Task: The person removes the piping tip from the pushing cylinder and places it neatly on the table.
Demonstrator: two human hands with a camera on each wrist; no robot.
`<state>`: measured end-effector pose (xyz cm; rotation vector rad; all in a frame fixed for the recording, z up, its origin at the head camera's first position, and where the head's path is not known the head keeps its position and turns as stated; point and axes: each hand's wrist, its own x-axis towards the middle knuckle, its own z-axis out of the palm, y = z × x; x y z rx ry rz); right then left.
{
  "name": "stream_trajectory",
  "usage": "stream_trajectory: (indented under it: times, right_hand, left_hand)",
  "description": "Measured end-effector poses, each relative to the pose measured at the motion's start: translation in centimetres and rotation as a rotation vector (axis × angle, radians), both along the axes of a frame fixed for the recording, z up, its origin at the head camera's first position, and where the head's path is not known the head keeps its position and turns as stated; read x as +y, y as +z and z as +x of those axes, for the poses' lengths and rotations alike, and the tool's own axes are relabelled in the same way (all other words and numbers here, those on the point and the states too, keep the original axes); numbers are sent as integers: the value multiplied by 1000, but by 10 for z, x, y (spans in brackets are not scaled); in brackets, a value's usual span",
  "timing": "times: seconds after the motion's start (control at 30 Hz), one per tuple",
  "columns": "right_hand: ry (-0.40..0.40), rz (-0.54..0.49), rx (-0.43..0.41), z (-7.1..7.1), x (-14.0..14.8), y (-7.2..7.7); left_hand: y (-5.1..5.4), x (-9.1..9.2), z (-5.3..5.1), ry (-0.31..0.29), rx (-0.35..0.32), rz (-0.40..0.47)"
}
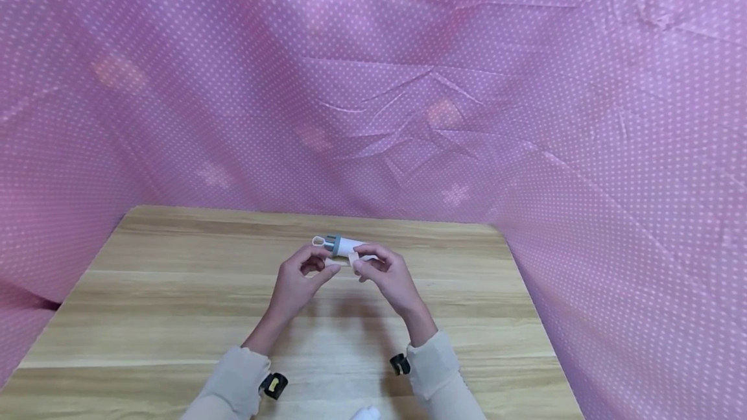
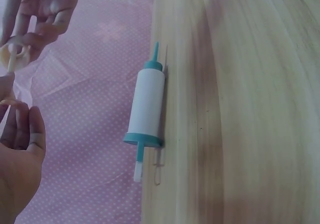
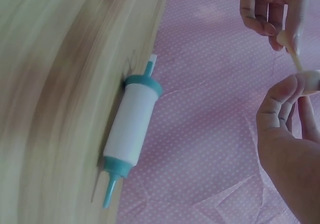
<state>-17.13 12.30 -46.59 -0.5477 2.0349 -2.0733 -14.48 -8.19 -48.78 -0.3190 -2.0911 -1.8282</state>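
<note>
Pale strip (image 3: 295, 58), long axis left to right, pinched between fingertips: left hand (image 1: 296, 281) and right hand (image 1: 394, 281) (1 per end).

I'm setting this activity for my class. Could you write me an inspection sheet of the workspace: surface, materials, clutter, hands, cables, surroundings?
Surface: wood-grain table, light brown with darker streaks.
Materials: white tube with teal ends, lying on its side beyond the hands; small cream item between the hands, whether one part or two unclear.
Clutter: a white object, mostly cut off at the head view's bottom edge; cannot tell what.
Hands: left hand and right hand both pinch the cream item.
Cables: nothing seen.
Surroundings: pink cloth with white dots, creased, behind and beside the table.
</note>
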Motion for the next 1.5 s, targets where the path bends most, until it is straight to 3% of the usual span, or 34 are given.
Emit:
stream_trajectory:
  times: [0.23,0.5,0.67,0.7,0.8,0.9,1.03,1.23,1.5]
  right_hand:
    - [-54,24,-28,-3,4,-14]
    - [-159,11,-44,-5,13,-31]
    - [-197,24,-62,-4,20,-41]
    - [-197,29,-69,-4,22,-42]
    - [-194,51,-86,-2,26,-44]
    - [-202,80,-76,-4,30,-49]
    - [-220,89,-66,-9,35,-62]
    - [-233,85,-106,-11,40,-75]
    - [-259,107,-162,-15,45,-89]
  left_hand:
    - [-15,-1,-5,50,-24,14]
    - [-39,-3,-11,64,-43,14]
    - [-50,-2,-11,85,-92,27]
    - [-49,-1,-10,91,-110,24]
    - [-34,2,-2,98,-155,8]
    - [-37,3,-1,103,-190,1]
    - [-62,3,-10,121,-223,8]
    - [-74,5,-12,141,-298,-17]
    - [-88,4,-17,134,-338,-54]
